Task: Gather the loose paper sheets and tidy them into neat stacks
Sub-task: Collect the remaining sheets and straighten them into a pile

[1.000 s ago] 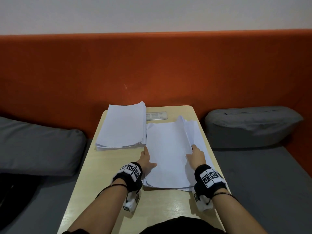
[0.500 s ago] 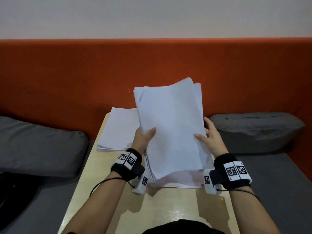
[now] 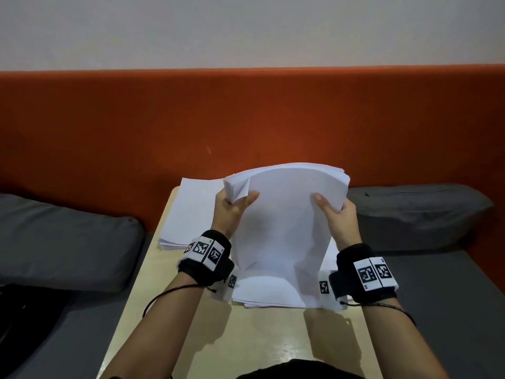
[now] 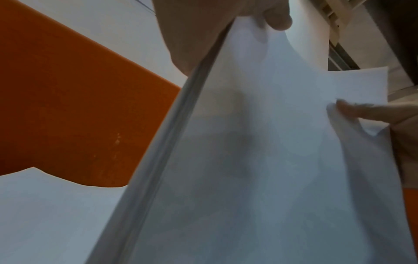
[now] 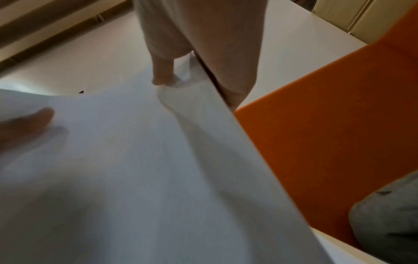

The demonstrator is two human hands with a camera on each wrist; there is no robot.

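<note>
Paper sheets sit on a small pale counter [image 3: 254, 343] that stands against a big orange backrest [image 3: 246, 119]. A grey cushion [image 3: 62, 242] lies to the left of the counter and another grey cushion [image 3: 415, 212] lies to the right.

Next in size is the held bundle [image 3: 284, 228] of white sheets. It stands up on its bottom edge, and that edge rests on a few flat sheets [image 3: 273, 294] lying on the counter near the person. The top of the bundle bends back, away from the person, so it looks round at the top. The left wrist view shows the left edge of the bundle as many thin layers pressed together.

A flat stack [image 3: 191, 212] of white sheets lies on the far left part of the counter, behind the left hand, apart from the bundle.

The 2 hands hold the bundle near its top, 1 on each side. The left hand [image 3: 232, 212] grips the left edge, with the thumb on the front and the fingers curled round the back. One corner of the front sheet is folded over just above that thumb. The right hand [image 3: 338, 217] grips the right edge the same way, thumb on the front.

Each wrist wears a black band with black and white square tags.
</note>
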